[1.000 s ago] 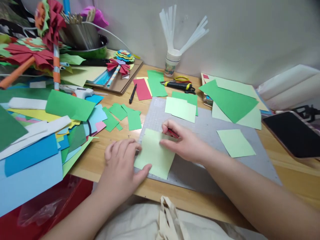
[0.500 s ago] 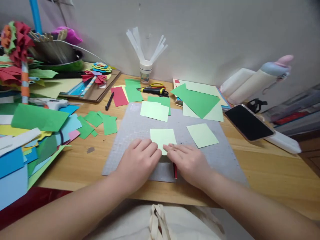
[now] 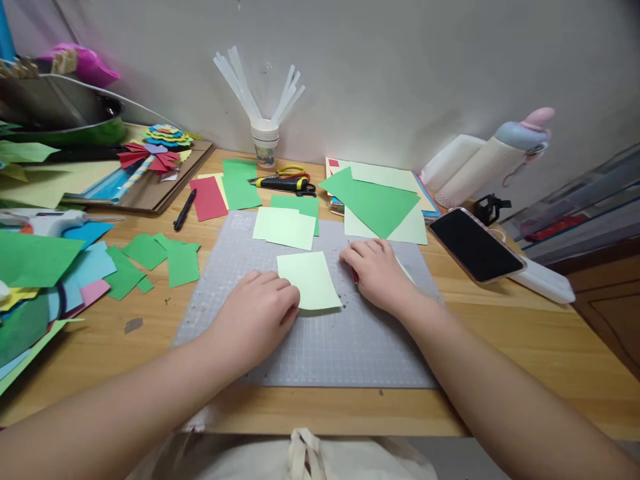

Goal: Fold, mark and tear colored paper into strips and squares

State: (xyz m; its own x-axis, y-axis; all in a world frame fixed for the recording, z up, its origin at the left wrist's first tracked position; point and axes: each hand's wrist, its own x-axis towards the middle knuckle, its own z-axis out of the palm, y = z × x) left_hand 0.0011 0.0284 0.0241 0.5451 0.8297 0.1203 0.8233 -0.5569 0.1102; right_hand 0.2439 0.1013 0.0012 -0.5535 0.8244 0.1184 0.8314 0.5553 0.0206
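Note:
A pale green paper square lies on the grey cutting mat, its near edge curling up slightly. My left hand is closed at the left edge of that square, thumb and fingers together on the paper. To the right, apart from the square, my right hand is curled around a slim red-and-black pencil, mostly hidden under the fingers. This hand also covers most of a second pale green piece. More pale green pieces lie farther back on the mat.
Green offcuts, a black pen and a utility knife lie around the mat. A paper cup holds white strips. A phone leans at right. Piled coloured paper and a glue gun crowd the left.
My right hand has left the paper square and moved right and away from me with the pencil, over the other piece. My left hand stays on the square. The view has shifted right.

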